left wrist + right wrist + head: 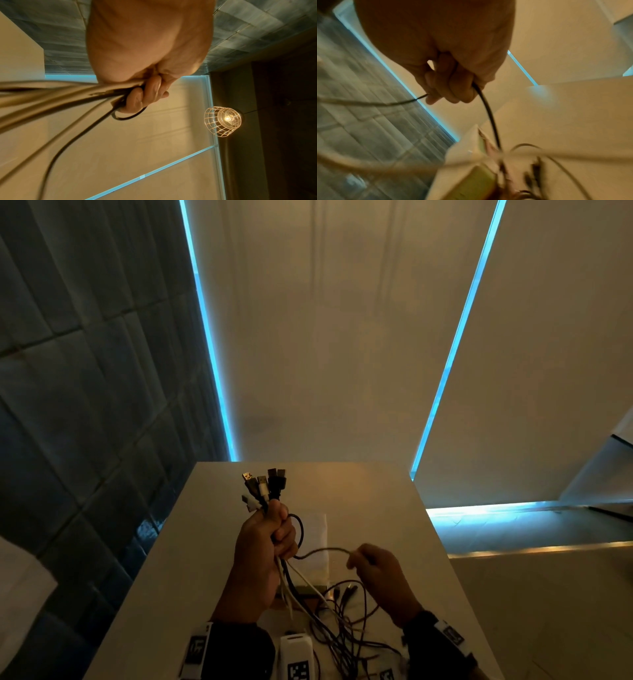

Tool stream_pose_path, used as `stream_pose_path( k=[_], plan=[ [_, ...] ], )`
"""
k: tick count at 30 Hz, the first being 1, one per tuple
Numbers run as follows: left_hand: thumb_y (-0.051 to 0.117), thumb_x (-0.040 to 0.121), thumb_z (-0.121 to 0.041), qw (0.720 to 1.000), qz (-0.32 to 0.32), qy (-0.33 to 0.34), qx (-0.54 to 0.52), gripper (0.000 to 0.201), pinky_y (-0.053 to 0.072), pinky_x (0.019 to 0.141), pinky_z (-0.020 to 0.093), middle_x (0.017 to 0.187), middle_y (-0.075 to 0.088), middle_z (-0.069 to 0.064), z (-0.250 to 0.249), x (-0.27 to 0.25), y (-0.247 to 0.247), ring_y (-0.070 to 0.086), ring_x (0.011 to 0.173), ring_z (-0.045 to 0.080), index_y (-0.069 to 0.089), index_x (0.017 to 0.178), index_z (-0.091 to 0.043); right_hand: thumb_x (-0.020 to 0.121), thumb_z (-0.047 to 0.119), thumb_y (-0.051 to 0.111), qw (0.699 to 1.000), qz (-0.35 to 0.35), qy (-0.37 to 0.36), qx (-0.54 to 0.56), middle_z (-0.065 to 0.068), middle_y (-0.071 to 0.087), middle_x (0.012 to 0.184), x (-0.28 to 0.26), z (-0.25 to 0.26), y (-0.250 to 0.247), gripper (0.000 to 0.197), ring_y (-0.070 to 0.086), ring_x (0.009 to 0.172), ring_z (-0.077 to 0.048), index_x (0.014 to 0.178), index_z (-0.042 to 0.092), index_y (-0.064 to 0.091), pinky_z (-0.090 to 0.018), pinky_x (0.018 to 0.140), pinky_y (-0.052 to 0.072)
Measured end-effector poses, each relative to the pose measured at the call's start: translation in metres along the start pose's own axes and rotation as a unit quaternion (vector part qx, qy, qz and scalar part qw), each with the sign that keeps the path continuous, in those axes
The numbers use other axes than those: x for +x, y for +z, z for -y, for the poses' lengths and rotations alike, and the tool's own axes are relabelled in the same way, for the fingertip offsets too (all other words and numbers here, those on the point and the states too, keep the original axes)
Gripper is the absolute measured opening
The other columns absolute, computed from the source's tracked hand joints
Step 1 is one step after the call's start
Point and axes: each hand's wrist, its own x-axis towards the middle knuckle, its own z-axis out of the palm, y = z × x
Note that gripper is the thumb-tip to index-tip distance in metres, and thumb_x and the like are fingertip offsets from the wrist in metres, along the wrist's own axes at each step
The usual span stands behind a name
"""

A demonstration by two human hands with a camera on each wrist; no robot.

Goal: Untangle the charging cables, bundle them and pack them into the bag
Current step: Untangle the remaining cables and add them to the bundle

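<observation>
My left hand (270,537) is raised above the table and grips a bunch of charging cables (263,491) in its fist, plug ends fanned out upward. In the left wrist view the fingers (147,93) curl round the cables (72,92). My right hand (370,563) holds one dark cable (322,551) that loops across to the left fist; the right wrist view shows its fingers (452,86) curled round that cable (488,108). The loose ends hang in a tangle (342,621) on the table. A pale flat bag (317,546) lies beneath the hands, partly hidden.
The white table (394,525) is narrow, with edges falling off left and right. A white tagged device (296,655) lies at the near edge between my wrists. A tiled wall (85,371) stands to the left. A caged lamp (223,120) hangs overhead.
</observation>
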Motion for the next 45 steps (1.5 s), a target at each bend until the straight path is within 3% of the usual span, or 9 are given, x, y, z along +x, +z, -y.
stream_pose_path(
  k=[4, 8, 14, 16, 18, 23, 31, 37, 45],
  plan=[
    [0.033, 0.102, -0.020, 0.999, -0.023, -0.030, 0.029, 0.032, 0.026, 0.040, 0.020, 0.054, 0.040, 0.000, 0.003, 0.001, 0.003, 0.028, 0.039, 0.008, 0.043, 0.073, -0.010, 0.095, 0.012, 0.054, 0.986, -0.015, -0.049, 0.159, 0.007, 0.042, 0.050, -0.001, 0.062, -0.011, 0.022, 0.033, 0.045, -0.011, 0.077, 0.003, 0.061, -0.023, 0.044, 0.029],
    [0.033, 0.102, -0.021, 0.998, -0.042, -0.035, 0.039, 0.032, 0.036, 0.050, 0.028, 0.062, 0.060, 0.007, 0.004, -0.004, 0.011, 0.048, 0.053, 0.019, 0.046, 0.075, -0.009, 0.096, 0.007, 0.054, 0.973, 0.068, -0.136, 0.175, 0.011, 0.047, 0.051, -0.014, 0.108, -0.007, 0.021, 0.032, 0.045, -0.007, 0.076, 0.006, 0.061, -0.018, 0.045, 0.029],
    [0.036, 0.100, -0.021, 0.998, -0.038, -0.018, -0.054, 0.031, 0.044, 0.071, 0.040, 0.066, 0.066, 0.010, -0.001, -0.006, 0.012, 0.062, 0.066, 0.025, 0.048, 0.075, -0.008, 0.092, 0.005, 0.055, 0.967, 0.138, -0.110, 0.183, 0.008, 0.044, 0.055, -0.022, 0.102, 0.003, 0.019, 0.034, 0.047, -0.002, 0.074, 0.007, 0.060, -0.014, 0.049, 0.030],
    [0.039, 0.097, -0.022, 0.997, -0.027, -0.011, -0.073, 0.029, 0.047, 0.069, 0.038, 0.063, 0.061, 0.010, -0.001, -0.007, 0.013, 0.061, 0.061, 0.023, 0.047, 0.074, -0.008, 0.092, 0.007, 0.054, 0.967, 0.152, -0.100, 0.180, 0.003, 0.044, 0.057, -0.022, 0.097, 0.003, 0.019, 0.035, 0.048, -0.004, 0.074, 0.009, 0.061, -0.016, 0.050, 0.031],
    [0.044, 0.090, -0.027, 0.997, -0.011, -0.005, -0.075, 0.024, 0.047, 0.060, 0.033, 0.062, 0.056, 0.008, 0.000, -0.008, 0.016, 0.055, 0.056, 0.021, 0.046, 0.074, -0.008, 0.095, 0.005, 0.053, 0.966, 0.163, -0.088, 0.180, 0.011, 0.047, 0.056, -0.022, 0.092, 0.003, 0.021, 0.038, 0.049, -0.001, 0.075, 0.008, 0.060, -0.014, 0.051, 0.032],
    [0.045, 0.086, -0.029, 0.996, 0.011, 0.027, -0.081, 0.022, 0.035, 0.043, 0.022, 0.059, 0.051, 0.002, -0.005, -0.008, 0.012, 0.032, 0.041, 0.010, 0.044, 0.073, -0.011, 0.097, 0.006, 0.051, 0.967, 0.186, -0.082, 0.152, 0.012, 0.050, 0.058, -0.024, 0.069, 0.006, 0.023, 0.042, 0.053, 0.000, 0.075, 0.008, 0.058, -0.013, 0.054, 0.036],
    [0.045, 0.085, -0.029, 0.996, 0.017, 0.039, -0.082, 0.023, 0.029, 0.041, 0.021, 0.052, 0.036, -0.004, -0.009, -0.007, 0.005, 0.026, 0.039, 0.007, 0.042, 0.070, -0.012, 0.096, 0.010, 0.055, 0.984, 0.147, -0.055, 0.082, -0.003, 0.052, 0.066, -0.015, 0.018, 0.009, 0.025, 0.045, 0.059, -0.006, 0.071, 0.005, 0.058, -0.016, 0.058, 0.037],
    [0.044, 0.087, -0.030, 0.998, 0.019, 0.036, -0.053, 0.024, 0.027, 0.041, 0.021, 0.054, 0.045, 0.000, -0.010, -0.009, 0.004, 0.026, 0.039, 0.008, 0.044, 0.073, -0.011, 0.095, 0.010, 0.055, 0.986, 0.142, -0.051, 0.072, 0.002, 0.051, 0.063, -0.009, 0.002, 0.017, 0.026, 0.043, 0.057, -0.004, 0.069, 0.009, 0.060, -0.017, 0.059, 0.037],
    [0.041, 0.090, -0.029, 0.998, 0.019, 0.025, -0.052, 0.026, 0.023, 0.039, 0.019, 0.050, 0.035, -0.004, -0.010, -0.005, -0.001, 0.024, 0.038, 0.006, 0.042, 0.071, -0.011, 0.092, 0.015, 0.056, 0.990, 0.126, -0.032, 0.061, 0.003, 0.056, 0.064, -0.006, -0.028, 0.025, 0.025, 0.051, 0.063, -0.007, 0.068, 0.015, 0.062, -0.024, 0.063, 0.043]
  ],
)
